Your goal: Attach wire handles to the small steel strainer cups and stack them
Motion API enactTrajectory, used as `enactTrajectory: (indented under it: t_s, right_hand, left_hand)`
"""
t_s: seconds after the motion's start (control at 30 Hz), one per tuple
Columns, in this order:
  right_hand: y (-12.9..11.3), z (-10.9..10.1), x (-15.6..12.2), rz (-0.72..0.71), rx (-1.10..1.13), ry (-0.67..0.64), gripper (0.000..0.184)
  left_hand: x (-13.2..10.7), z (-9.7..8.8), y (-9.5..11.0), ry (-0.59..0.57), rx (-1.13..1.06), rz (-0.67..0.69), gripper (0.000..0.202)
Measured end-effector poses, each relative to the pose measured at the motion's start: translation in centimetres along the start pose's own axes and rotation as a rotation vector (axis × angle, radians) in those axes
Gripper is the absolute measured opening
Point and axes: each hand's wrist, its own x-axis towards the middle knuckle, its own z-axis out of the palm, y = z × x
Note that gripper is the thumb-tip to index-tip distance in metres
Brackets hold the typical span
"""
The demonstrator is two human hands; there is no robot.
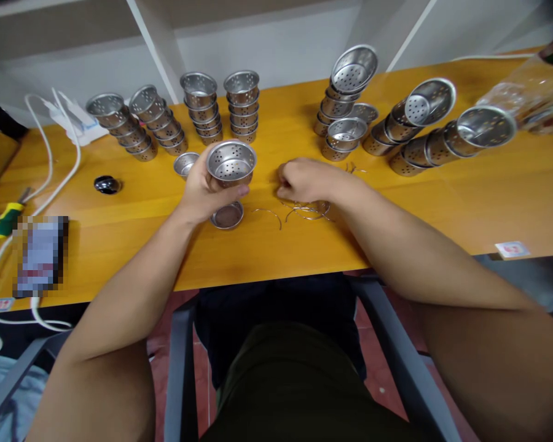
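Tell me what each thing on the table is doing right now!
left hand, closed around the metal cup.
metal cup, held upright, open end up.
right hand, curled over the wire loops; grip hidden.
wire loops, lying loose on the table.
back stacks, standing upright.
right stacks, tipped on their sides.
black knob, lying alone.

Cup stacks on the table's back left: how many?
4, in one row: two leaning stacks far left, two upright stacks beside them. None looks hidden.
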Motion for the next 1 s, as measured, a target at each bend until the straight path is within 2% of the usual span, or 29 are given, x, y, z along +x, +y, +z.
enactTrajectory:
  t_s: [0.1, 0.17, 0.27, 0.37, 0.47, 0.57, 0.67, 0.73, 0.87, 1.0]
  right_hand:
    - [1.1, 0.5, 0.2, -0.006, 0.209, 0.120, 0.024]
    - [1.7, 0.9, 0.3, -0.019, 0.385, 0.207, 0.024]
    - [2.3, 1.6, 0.6, -0.035, 0.642, 0.346, 0.032]
    - [2.3, 2.0, 0.8, -0.072, 0.886, 0.468, 0.042]
    - [2.0, 2.2, 0.7, -0.058, 0.949, 0.590, 0.039]
    - [1.7, 2.7, 1.1, -0.036, 1.018, 0.667, 0.057]
    - [1.4, 3.4, 1.8, -0.198, 1.293, 0.756, 0.067]
    - [1.1, 3.7, 2.2, -0.325, 1.453, 0.793, 0.070]
    - [0.9, 3.8, 2.2, -0.379, 1.512, 0.786, 0.066]
    - [1.5, 4.3, 2.4, -0.397, 1.400, 0.872, 0.061]
  left_hand:
    - [0.1, 0.0, 0.2, 0.036, -0.006, 0.096, 0.104]
    - [0.1, 0.0, 0.3, 0.070, 0.043, 0.060, 0.102]
    - [0.2, 0.2, 0.5, 0.096, 0.080, 0.006, 0.100]
    - [0.3, 0.2, 0.4, 0.071, -0.004, 0.064, 0.097]
    - [0.3, 0.2, -0.1, 0.060, 0.000, 0.028, 0.098]
    - [0.1, 0.3, -0.5, 0.048, 0.043, -0.072, 0.096]
    - [0.0, 0.6, -0.8, 0.076, -0.061, -0.074, 0.099]
    - [0.2, 0.9, -0.9, 0.088, -0.134, -0.062, 0.108]
    - [0.5, 1.1, -1.5, 0.092, -0.179, -0.030, 0.126]
    - [0.6, 0.6, -1.7, 0.079, -0.198, 0.048, 0.117]
